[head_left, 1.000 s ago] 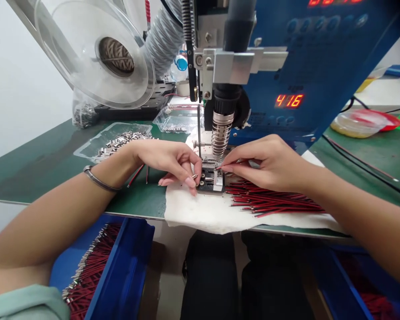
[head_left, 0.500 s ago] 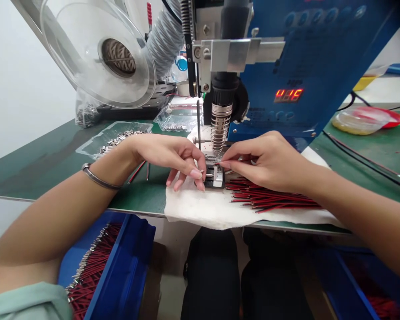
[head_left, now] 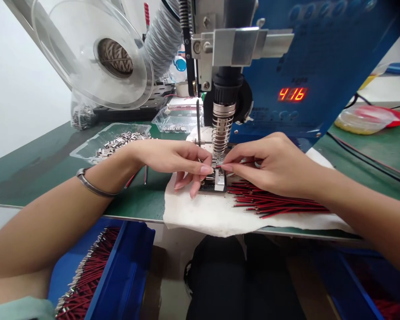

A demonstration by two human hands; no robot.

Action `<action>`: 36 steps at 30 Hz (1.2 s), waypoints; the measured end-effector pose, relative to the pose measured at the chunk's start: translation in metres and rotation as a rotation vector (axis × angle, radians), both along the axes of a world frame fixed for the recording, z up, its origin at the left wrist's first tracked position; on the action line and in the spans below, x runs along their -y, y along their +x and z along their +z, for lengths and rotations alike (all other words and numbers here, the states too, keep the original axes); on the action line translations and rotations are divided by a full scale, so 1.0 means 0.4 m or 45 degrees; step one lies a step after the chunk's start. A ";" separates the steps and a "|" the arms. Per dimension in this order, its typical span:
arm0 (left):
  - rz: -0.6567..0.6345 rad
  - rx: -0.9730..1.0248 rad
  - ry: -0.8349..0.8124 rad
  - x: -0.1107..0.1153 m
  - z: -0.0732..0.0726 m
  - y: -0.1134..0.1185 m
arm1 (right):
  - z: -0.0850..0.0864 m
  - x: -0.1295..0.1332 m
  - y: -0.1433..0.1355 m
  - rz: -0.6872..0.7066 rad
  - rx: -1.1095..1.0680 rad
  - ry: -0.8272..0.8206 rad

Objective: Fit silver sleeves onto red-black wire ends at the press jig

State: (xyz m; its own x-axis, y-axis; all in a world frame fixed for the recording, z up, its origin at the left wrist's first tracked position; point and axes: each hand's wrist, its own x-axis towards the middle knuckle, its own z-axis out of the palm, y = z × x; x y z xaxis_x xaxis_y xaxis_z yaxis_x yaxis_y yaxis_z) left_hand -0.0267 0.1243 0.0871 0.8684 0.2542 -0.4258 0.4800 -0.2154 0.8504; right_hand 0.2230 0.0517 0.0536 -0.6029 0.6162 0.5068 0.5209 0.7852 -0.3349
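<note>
At the small metal fixture (head_left: 219,181) under the soldering head (head_left: 222,129), both hands meet. My left hand (head_left: 173,160) reaches in from the left, thumb and index finger closed together at the fixture's left edge, the other fingers hanging loosely. What lies between those fingertips is too small to make out. My right hand (head_left: 273,166) pinches a thin red-and-black wire, its end over the fixture just below the spring-wrapped tip. Below that hand, a pile of red-and-black wires (head_left: 270,200) lies on a white cloth (head_left: 200,213).
A clear tray (head_left: 83,149) of metal connectors stands left, another clear tray (head_left: 163,118) behind. The blue machine (head_left: 286,58) rises at the back, beside a clear fume hood (head_left: 70,58). Below the table edge, a blue bin (head_left: 126,266) holds wires with metal ends.
My left hand has moved slightly right, its fingertips now at the fixture. My right hand stays almost in place with the wire. The view has shifted a little.
</note>
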 end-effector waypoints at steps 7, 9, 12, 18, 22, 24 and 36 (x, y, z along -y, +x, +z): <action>-0.007 -0.009 0.065 -0.004 -0.003 -0.008 | -0.005 0.003 0.001 0.001 0.004 0.007; -0.002 -0.007 0.067 -0.004 -0.005 -0.009 | -0.006 0.002 0.000 0.002 0.008 0.023; 0.003 -0.023 0.066 -0.001 -0.006 -0.009 | -0.004 0.002 -0.003 -0.011 0.024 0.021; 0.008 0.002 0.082 0.007 0.006 -0.008 | -0.004 0.004 0.000 -0.004 0.009 0.038; 0.032 -0.009 0.096 0.011 0.012 -0.006 | -0.005 0.005 0.001 -0.037 0.003 -0.003; 0.031 -0.032 0.123 0.014 0.013 -0.003 | -0.005 0.008 0.000 -0.067 -0.012 -0.042; 0.038 -0.011 0.167 0.024 0.013 0.009 | -0.001 0.018 -0.005 -0.069 -0.028 -0.091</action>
